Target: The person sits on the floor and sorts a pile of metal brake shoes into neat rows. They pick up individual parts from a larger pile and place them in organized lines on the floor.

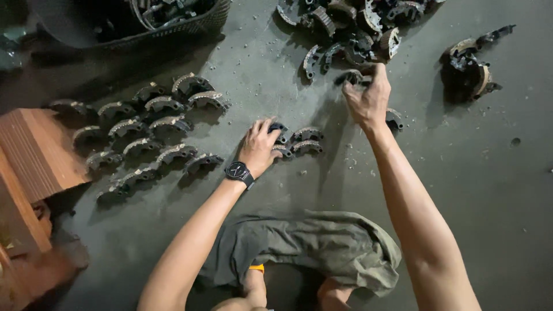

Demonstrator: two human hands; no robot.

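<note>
Reaching fwd, right hand has its grip pinched on a curved shoe at the near edge of the loose pile, on the floor. Left hand, w/ black watch, lies fingers down on a shoe in the small cluster; can't tell if that grip is closed. Sorted rows sit to the left, basket beyond, wood block at far left.
</note>
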